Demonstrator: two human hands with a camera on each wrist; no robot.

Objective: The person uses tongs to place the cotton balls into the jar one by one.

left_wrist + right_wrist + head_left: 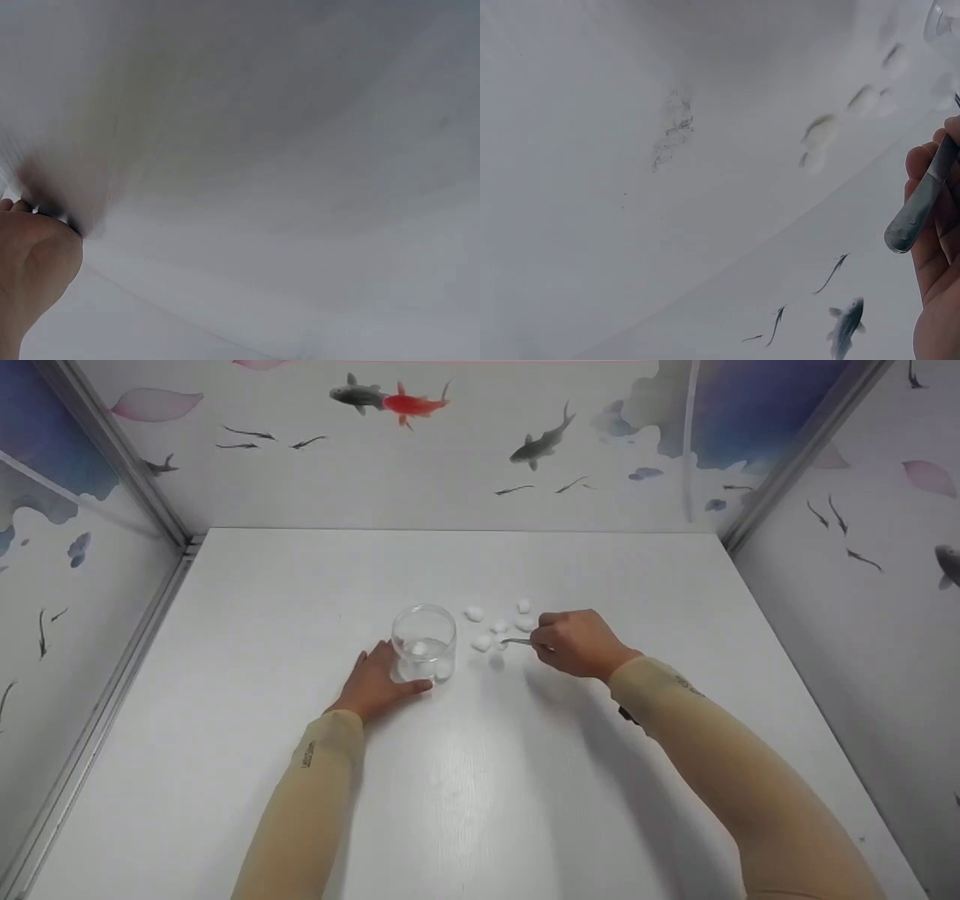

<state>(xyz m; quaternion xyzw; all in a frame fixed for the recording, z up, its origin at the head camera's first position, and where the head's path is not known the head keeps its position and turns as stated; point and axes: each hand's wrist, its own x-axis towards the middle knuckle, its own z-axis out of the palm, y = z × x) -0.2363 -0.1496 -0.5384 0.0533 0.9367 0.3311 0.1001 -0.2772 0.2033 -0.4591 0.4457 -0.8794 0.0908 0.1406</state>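
A clear glass jar (424,624) stands upright on the white table, with a few white cotton balls (442,669) in its lower part. My left hand (375,682) holds the jar low on its left side, thumb in front and fingers partly hidden behind the glass. In my right hand (576,643) I grip metal tweezers (519,641), whose tips point left. At those tips a small cotton ball (501,646) appears to hang just over the table. Several loose cotton balls (474,614) lie between jar and right hand. The right wrist view shows the tweezers' rounded end (907,225).
The white table (480,795) is bounded by a back wall (450,495) and side walls printed with fish and petals. Metal frame strips (161,607) run along the left edge. A greyish smudge (673,131) shows in the right wrist view.
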